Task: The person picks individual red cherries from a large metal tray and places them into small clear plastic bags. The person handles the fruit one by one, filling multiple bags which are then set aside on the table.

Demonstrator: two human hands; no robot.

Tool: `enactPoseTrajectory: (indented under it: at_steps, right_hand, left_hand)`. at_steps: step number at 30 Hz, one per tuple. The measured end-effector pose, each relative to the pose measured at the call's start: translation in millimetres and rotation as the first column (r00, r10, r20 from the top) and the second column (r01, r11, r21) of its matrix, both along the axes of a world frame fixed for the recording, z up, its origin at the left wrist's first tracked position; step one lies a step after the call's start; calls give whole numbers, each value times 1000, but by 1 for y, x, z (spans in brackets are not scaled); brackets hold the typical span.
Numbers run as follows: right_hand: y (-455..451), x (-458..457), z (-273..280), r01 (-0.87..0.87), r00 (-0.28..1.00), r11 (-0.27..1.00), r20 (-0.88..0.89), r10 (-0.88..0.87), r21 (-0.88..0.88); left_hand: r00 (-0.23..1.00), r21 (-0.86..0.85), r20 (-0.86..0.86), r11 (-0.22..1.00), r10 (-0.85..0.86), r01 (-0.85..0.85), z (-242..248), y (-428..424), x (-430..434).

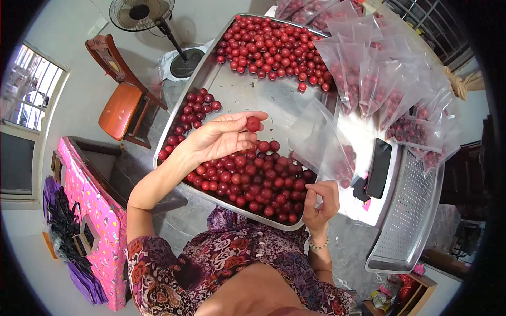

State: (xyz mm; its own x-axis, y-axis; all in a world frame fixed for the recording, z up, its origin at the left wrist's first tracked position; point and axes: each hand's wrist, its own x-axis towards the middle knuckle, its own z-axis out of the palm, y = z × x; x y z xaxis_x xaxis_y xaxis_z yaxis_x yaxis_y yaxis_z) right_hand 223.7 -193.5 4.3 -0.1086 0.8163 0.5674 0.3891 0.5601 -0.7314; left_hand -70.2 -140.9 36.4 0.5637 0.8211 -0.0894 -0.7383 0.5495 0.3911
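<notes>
Over the tray, my left hand (221,136) holds one round red fruit (253,124) between thumb and fingers, palm turned up. A heap of the same dark red fruits (253,183) lies below it at the tray's near end. My right hand (322,201) is at the near right corner of the metal tray (253,93), thumb and fingers bent together. Just beyond it, a clear plastic bag (318,136) lies across the right rim, with several fruits (346,164) in its right part. Whether my right fingertips grip the bag's edge is unclear.
More red fruits (272,47) cover the tray's far end, others (193,108) line its left side. Filled plastic bags (379,83) crowd the right. A phone (379,168) lies near a perforated metal tray (411,213). A wooden chair (120,104) and a fan (138,14) stand left.
</notes>
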Motion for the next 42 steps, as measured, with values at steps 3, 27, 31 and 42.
enactPoseTrajectory:
  at_steps: [3,27,31,42]
  right_hand:
    - [0,1,-3,-11,1000,1000,6,11,-5]
    - [0,0,-4,-33,999,999,2,33,18]
    - [0,1,-4,-36,999,999,0,36,20]
    - [-2,2,-4,-15,1000,1000,-11,15,27]
  left_hand:
    - [998,58,52,998,-26,23,-1,1,0]
    - [994,188,-86,981,73,-56,1,-6,1]
    - [989,216,-119,974,91,-64,3,-8,2]
    - [745,410,-602,912,287,-20,34,2,22]
